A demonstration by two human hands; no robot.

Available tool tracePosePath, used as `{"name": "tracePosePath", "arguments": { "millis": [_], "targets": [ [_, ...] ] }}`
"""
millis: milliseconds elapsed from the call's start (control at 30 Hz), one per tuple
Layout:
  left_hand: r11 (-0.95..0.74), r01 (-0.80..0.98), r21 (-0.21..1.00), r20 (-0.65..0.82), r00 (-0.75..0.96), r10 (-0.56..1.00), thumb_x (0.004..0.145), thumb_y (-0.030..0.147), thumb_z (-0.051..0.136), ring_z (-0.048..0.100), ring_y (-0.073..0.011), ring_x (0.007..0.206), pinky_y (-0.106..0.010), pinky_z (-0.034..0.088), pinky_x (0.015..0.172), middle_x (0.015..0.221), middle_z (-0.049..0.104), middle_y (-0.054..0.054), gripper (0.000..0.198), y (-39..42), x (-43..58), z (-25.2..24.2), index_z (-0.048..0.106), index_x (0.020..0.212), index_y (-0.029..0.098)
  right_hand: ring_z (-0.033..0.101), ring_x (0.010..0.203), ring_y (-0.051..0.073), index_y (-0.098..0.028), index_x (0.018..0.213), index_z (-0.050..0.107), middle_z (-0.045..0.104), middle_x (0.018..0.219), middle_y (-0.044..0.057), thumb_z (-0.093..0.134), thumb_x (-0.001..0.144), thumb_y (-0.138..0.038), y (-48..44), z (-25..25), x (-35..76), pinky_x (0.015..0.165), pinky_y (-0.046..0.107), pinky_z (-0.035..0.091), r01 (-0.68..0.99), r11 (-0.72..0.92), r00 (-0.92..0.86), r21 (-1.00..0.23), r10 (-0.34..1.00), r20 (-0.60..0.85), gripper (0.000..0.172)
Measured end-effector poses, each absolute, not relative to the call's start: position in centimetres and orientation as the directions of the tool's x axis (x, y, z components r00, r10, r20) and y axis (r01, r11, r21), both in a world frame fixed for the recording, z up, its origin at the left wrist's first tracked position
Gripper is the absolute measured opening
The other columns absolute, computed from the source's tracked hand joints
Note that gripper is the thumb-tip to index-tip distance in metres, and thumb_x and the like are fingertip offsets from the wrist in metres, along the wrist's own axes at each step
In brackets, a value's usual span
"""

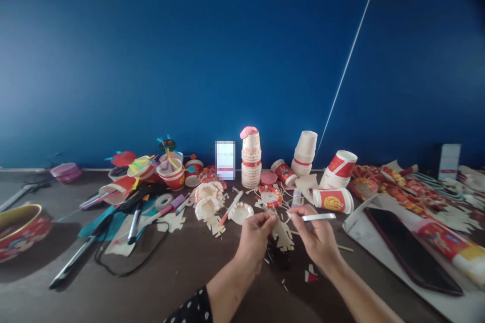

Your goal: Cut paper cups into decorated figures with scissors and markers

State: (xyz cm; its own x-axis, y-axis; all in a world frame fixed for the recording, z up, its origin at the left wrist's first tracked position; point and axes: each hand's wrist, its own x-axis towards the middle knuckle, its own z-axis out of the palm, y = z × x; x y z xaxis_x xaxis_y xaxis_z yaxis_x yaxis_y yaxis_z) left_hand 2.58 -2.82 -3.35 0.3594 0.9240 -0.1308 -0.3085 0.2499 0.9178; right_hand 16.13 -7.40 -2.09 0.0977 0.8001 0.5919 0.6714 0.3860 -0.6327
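Over the dark table, my left hand (256,237) is closed in a pinch, and whatever its fingertips hold is too small to make out. My right hand (317,237) is closed a little to the right, with a thin white strip (320,216) sticking out sideways from its fingers. Between and below both hands lies a cut piece of cream paper (284,236). A dark object (279,257) sits under it, partly hidden by my left hand. Just beyond are a ring of cut cup pieces (241,213) and a red-and-white one (270,196).
Stacked paper cups (251,171) stand at the back, with a lying cup (333,201) farther right. A phone (413,250) rests on a white board at right. At left are a hot glue gun (81,257), a tape roll (20,232), a marker (135,224) and decorated cups (172,174).
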Motion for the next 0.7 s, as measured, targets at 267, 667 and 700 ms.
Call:
{"name": "tracePosePath", "arguments": {
  "millis": [267,667,700],
  "targets": [
    [0.244,-0.309,0.919,-0.120,0.370,0.921,0.055,0.040,0.069,0.043,-0.0062,0.044,-0.019,0.033,0.046,0.053,0.054,0.001,0.038,-3.12,2.60,-3.22,0.063,0.079,0.011,0.052,0.058,0.015,-0.018,0.091,0.055,0.058,0.068,0.001,0.043,0.084,-0.033,-7.28,-2.40,16.10,0.052,0.023,0.041,0.496,0.286,0.217,-0.820,0.873,0.436,0.021],
    [0.260,-0.294,0.920,-0.131,0.395,0.910,0.052,0.043,0.070,0.035,-0.0042,0.040,-0.019,0.024,0.042,0.046,0.048,0.003,0.037,-3.50,2.94,-2.73,0.058,0.064,0.011,0.057,0.071,0.017,-0.019,0.089,0.053,0.060,0.082,0.003,0.041,0.082,-0.027,-7.78,-2.15,15.99,0.062,0.025,0.044,0.530,0.338,0.104,-0.777,0.884,0.455,0.016],
    [0.268,-0.295,0.917,-0.133,0.407,0.904,0.052,0.043,0.070,0.035,-0.0042,0.040,-0.019,0.023,0.042,0.046,0.048,0.003,0.036,-3.48,2.94,-2.76,0.058,0.064,0.011,0.057,0.071,0.017,-0.019,0.089,0.053,0.060,0.082,0.003,0.041,0.083,-0.027,-7.79,-2.13,15.99,0.062,0.026,0.044,0.528,0.342,0.088,-0.777,0.888,0.451,0.016]
  ]
}}
